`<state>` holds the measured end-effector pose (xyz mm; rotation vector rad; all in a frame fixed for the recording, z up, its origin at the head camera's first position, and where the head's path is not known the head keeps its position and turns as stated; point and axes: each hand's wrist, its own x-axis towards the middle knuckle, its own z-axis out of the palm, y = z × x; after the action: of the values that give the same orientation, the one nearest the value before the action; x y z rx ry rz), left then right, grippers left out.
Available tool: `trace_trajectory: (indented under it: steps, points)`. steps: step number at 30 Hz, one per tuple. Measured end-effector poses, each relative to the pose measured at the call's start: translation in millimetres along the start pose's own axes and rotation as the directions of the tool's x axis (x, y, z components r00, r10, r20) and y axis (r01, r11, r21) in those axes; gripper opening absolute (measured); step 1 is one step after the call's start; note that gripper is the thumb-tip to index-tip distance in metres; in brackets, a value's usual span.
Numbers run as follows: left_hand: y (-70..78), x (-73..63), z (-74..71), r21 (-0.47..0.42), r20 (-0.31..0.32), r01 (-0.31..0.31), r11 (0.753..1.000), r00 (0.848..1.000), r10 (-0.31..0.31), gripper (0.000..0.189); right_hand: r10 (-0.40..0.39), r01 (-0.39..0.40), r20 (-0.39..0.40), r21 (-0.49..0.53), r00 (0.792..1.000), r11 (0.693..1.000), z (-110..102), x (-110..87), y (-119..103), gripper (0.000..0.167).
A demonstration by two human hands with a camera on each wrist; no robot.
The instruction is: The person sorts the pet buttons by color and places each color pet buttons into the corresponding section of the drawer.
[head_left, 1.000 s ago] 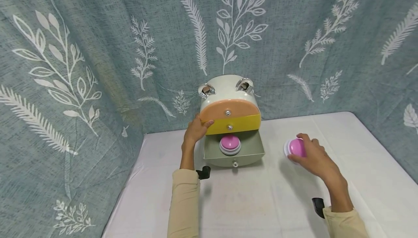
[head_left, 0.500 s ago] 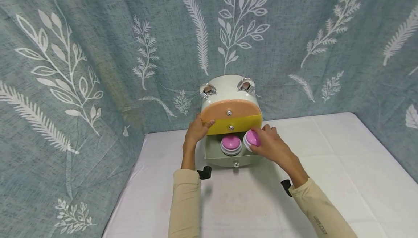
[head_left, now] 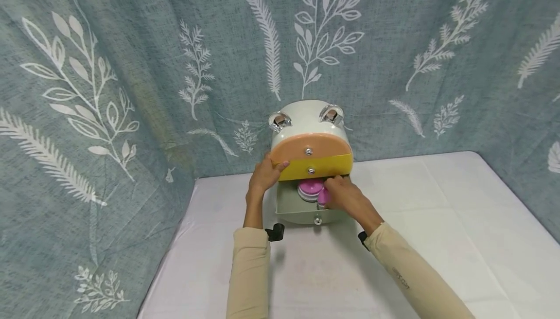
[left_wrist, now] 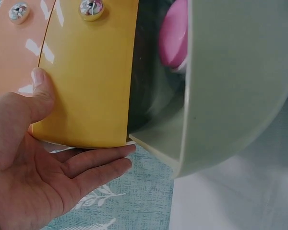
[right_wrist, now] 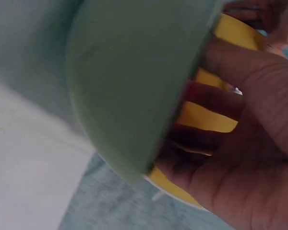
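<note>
A small animal-faced drawer cabinet (head_left: 302, 123) stands by the curtain, its orange and yellow drawers closed and its green bottom drawer (head_left: 289, 206) pulled out. My left hand (head_left: 264, 174) grips the cabinet's left side. In the left wrist view, the left thumb lies on the yellow drawer front (left_wrist: 86, 81) and the fingers reach along the side. One pink-topped round push button (head_left: 309, 186) with a white base sits in the green drawer. Right beside it, my right hand (head_left: 345, 196) holds a second pink button (head_left: 323, 197), tilted, inside the drawer; its fingers partly cover it.
A white cloth covers the table (head_left: 428, 221), reaching out on both sides of the cabinet. Behind hangs a blue-green curtain (head_left: 153, 90) with white leaf prints. The green drawer's front wall (right_wrist: 134, 72) stands close to my right fingers in the right wrist view.
My right hand has carried the second pink button left from over the table into the green drawer, tilting it beside the first. The left hand stays on the cabinet.
</note>
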<state>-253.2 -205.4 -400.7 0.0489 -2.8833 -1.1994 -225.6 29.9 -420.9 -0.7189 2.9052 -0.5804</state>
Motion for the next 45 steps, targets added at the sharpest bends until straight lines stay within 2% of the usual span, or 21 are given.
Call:
trace_trajectory:
  steps: [3, 6, 7, 9, 10, 11, 12, 14, 15, 16, 17, 18, 19, 22, 23, 26, 29, 34, 36, 39, 45]
  points:
    - [1.1, 0.5, 1.3, 0.005, 0.004, -0.001, 1.000, 1.000, 0.001, 0.074, -0.029, 0.029, -0.029, 0.016, 0.999, 0.999, 7.3, 1.4, 4.3, 0.016]
    - [3.2, 1.9, 3.2, 0.007, 0.004, -0.005, 1.000, 1.000, 0.005, 0.075, -0.039, 0.041, -0.047, 0.060, 0.998, 0.997, 12.5, -0.4, 11.4, 0.023]
    - [4.2, 2.0, 3.5, 0.009, 0.005, -0.005, 1.000, 1.000, 0.005, 0.075, -0.036, 0.042, -0.070, 0.076, 0.997, 0.996, 13.5, -2.8, 12.9, 0.026]
    - [4.6, 1.9, 4.0, 0.008, 0.002, -0.003, 1.000, 1.000, 0.002, 0.076, -0.055, 0.069, -0.187, 0.068, 0.981, 0.995, 17.8, -10.4, 14.0, 0.033]
    - [4.1, 1.9, 4.4, 0.008, 0.003, -0.001, 1.000, 1.000, 0.001, 0.075, -0.058, 0.078, -0.269, 0.065, 0.961, 0.995, 21.4, -15.2, 13.2, 0.035]
    - [3.6, 1.8, 4.6, 0.007, 0.007, -0.001, 1.000, 1.000, 0.001, 0.075, -0.063, 0.089, -0.361, 0.054, 0.930, 0.995, 25.4, -21.3, 10.8, 0.036]
    - [3.1, 1.4, 4.5, 0.007, 0.011, 0.002, 1.000, 1.000, -0.002, 0.075, -0.083, 0.110, -0.460, 0.033, 0.884, 0.993, 30.1, -27.8, 7.6, 0.036]
    - [2.3, 0.6, 3.5, 0.013, 0.012, 0.005, 1.000, 1.000, -0.005, 0.075, -0.160, 0.162, -0.619, -0.055, 0.769, 0.985, 42.0, -40.2, -0.3, 0.033]
    - [1.7, 0.1, 2.3, 0.019, 0.008, 0.006, 1.000, 1.000, -0.007, 0.075, -0.212, 0.191, -0.662, -0.105, 0.719, 0.976, 48.3, -45.2, -5.4, 0.030]
    - [1.2, -0.3, 1.1, 0.024, 0.000, 0.008, 1.000, 1.000, -0.008, 0.075, -0.261, 0.211, -0.679, -0.157, 0.686, 0.965, 54.7, -49.7, -10.4, 0.026]
    - [1.1, -0.8, -0.4, 0.027, -0.011, 0.011, 1.000, 1.000, -0.010, 0.075, -0.310, 0.224, -0.677, -0.214, 0.668, 0.951, 60.7, -53.9, -15.5, 0.024]
    - [0.6, -1.4, -1.6, 0.027, -0.023, 0.013, 1.000, 1.000, -0.012, 0.075, -0.346, 0.236, -0.662, -0.254, 0.664, 0.938, 66.9, -56.9, -19.7, 0.023]
    - [-0.1, -1.9, -2.4, 0.023, -0.033, 0.013, 1.000, 0.999, -0.012, 0.075, -0.370, 0.241, -0.639, -0.282, 0.675, 0.929, 72.6, -58.9, -23.2, 0.024]
    - [-2.3, -3.6, -2.3, 0.002, -0.027, 0.008, 1.000, 1.000, -0.008, 0.073, -0.362, 0.211, -0.572, -0.314, 0.736, 0.925, 87.2, -60.0, -28.1, 0.024]
    - [-2.7, -4.4, -1.8, -0.005, -0.017, 0.008, 1.000, 1.000, -0.008, 0.073, -0.351, 0.200, -0.562, -0.314, 0.749, 0.928, 90.4, -59.3, -28.2, 0.024]
    - [-3.3, -6.4, -0.6, 0.005, -0.006, 0.010, 1.000, 1.000, -0.010, 0.073, -0.354, 0.198, -0.560, -0.321, 0.749, 0.926, 95.1, -53.4, -26.7, 0.025]
    - [-2.1, -6.8, -1.9, 0.015, -0.036, 0.018, 1.000, 0.999, -0.018, 0.074, -0.363, 0.209, -0.557, -0.323, 0.747, 0.923, 93.9, -41.7, -26.8, 0.025]
    - [-0.7, -6.9, -1.7, -0.008, -0.039, 0.015, 1.000, 0.999, -0.015, 0.074, -0.278, 0.146, -0.521, -0.279, 0.807, 0.949, 88.5, -14.0, -22.9, 0.018]
    - [0.6, -7.6, 1.7, -0.013, -0.025, 0.020, 1.000, 0.999, -0.020, 0.074, -0.244, 0.117, -0.514, -0.267, 0.822, 0.956, 86.8, -3.4, -17.1, 0.015]
    - [1.7, -9.1, 5.5, -0.012, -0.027, 0.029, 0.999, 0.999, -0.030, 0.072, -0.232, 0.099, -0.528, -0.267, 0.817, 0.958, 84.5, 13.1, -9.0, 0.012]
    - [6.7, -10.4, 6.8, 0.021, -0.026, 0.018, 1.000, 1.000, -0.018, 0.074, -0.249, 0.122, -0.586, -0.248, 0.771, 0.961, 80.7, 27.2, -0.3, 0.014]
